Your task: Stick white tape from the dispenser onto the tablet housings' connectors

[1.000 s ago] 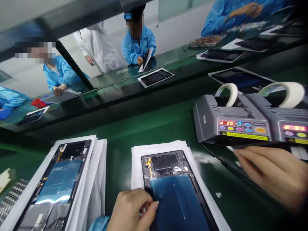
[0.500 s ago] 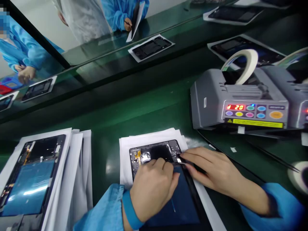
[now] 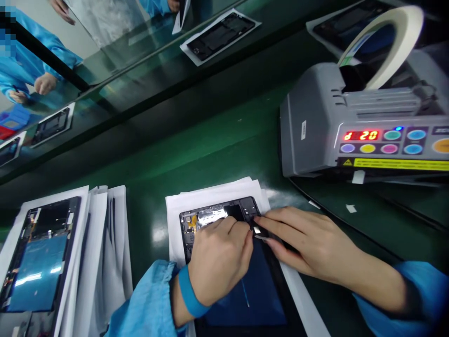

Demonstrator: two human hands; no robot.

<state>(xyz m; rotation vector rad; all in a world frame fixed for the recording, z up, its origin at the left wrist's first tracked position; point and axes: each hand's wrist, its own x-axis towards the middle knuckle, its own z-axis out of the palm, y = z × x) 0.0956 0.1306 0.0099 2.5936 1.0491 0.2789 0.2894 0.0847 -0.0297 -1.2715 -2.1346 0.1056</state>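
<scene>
An opened tablet (image 3: 245, 299) with a dark blue panel and bare inner parts lies on stacked white paper sheets (image 3: 175, 210). My left hand (image 3: 219, 262), with a blue band on its wrist, is closed over the tablet's upper middle. Its fingers are pinched together and anything in them is hidden. My right hand (image 3: 305, 238) reaches in from the right, index finger and thumb at the tablet's right edge. Beside these fingertips are a small white piece (image 3: 257, 230) and a thin silvery sliver (image 3: 261, 238); the exact hold is too small to make out.
At left, another opened tablet (image 3: 40, 267) rests on a pile of white sheets (image 3: 117, 234). A grey tape dispenser (image 3: 312, 126) with a tape roll (image 3: 403, 51) stands at right, a black cable (image 3: 336, 217) before it. Tablet frames (image 3: 220, 37) line the back ledge; people in blue sleeves work beyond.
The view has shifted, so the dispenser looks larger and farther right. My left fingers have drawn closer together, near the right fingertips. The right hand stays at the tablet's edge.
</scene>
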